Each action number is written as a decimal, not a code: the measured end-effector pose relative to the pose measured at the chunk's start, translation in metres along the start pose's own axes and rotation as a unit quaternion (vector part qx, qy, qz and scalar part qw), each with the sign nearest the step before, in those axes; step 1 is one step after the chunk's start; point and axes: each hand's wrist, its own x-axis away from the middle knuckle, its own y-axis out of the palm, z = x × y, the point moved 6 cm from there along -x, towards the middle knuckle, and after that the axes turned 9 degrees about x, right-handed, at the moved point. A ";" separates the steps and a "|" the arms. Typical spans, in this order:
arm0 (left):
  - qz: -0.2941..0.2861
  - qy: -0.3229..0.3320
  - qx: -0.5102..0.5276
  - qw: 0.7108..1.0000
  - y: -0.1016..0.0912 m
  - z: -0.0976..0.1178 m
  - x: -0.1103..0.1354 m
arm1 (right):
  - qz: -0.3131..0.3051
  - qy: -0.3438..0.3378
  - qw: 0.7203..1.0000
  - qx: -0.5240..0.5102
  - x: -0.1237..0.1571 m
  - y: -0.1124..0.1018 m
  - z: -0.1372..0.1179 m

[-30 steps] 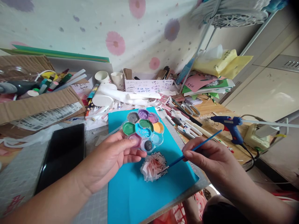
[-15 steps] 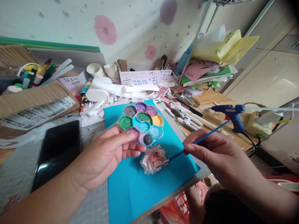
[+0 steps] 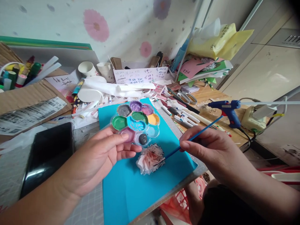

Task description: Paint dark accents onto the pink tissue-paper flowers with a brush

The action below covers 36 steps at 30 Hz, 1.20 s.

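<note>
On the blue sheet (image 3: 124,197), about midway along it, sits your ruffled paper flower (image 3: 148,161), pinkish-white with dark marks along its edges. Your left hand (image 3: 103,153) is clamped on the paint palette (image 3: 137,124), thumb on top, fingers underneath, holding it over the far part of the blue sheet, tilted toward you. Wells show green, purple, grey, pink, orange-yellow, blue and a dark blob at the near end. Your right hand (image 3: 211,150), at the blue sheet's right edge, pinches the blue brush (image 3: 172,152) between thumb and fingers; its tip is at the flower's right side, looks like contact, can't confirm. Hands well apart from each other. Left of the blue sheet: black phone (image 3: 47,156) on a grey mat (image 3: 82,203), cardboard box (image 3: 30,101) farther back. Past the blue sheet's far edge: paper cup (image 3: 87,69), handwritten card (image 3: 140,75). Off its far right: loose markers (image 3: 180,116), scissors (image 3: 187,97), then blue glue gun (image 3: 231,112).
</note>
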 end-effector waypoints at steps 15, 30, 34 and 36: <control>0.003 0.007 -0.003 1.000 0.001 0.001 0.000 | -0.001 -0.008 1.000 0.021 0.001 -0.001 0.000; -0.008 0.011 -0.004 1.000 0.002 0.001 0.001 | 0.009 -0.029 0.998 0.052 0.003 -0.003 -0.004; -0.012 0.007 -0.004 1.000 0.002 0.000 0.000 | 0.000 -0.032 0.997 0.065 0.005 0.000 -0.006; -0.012 0.007 -0.003 1.000 0.003 0.001 0.001 | -0.011 -0.034 0.997 0.072 0.007 0.003 -0.008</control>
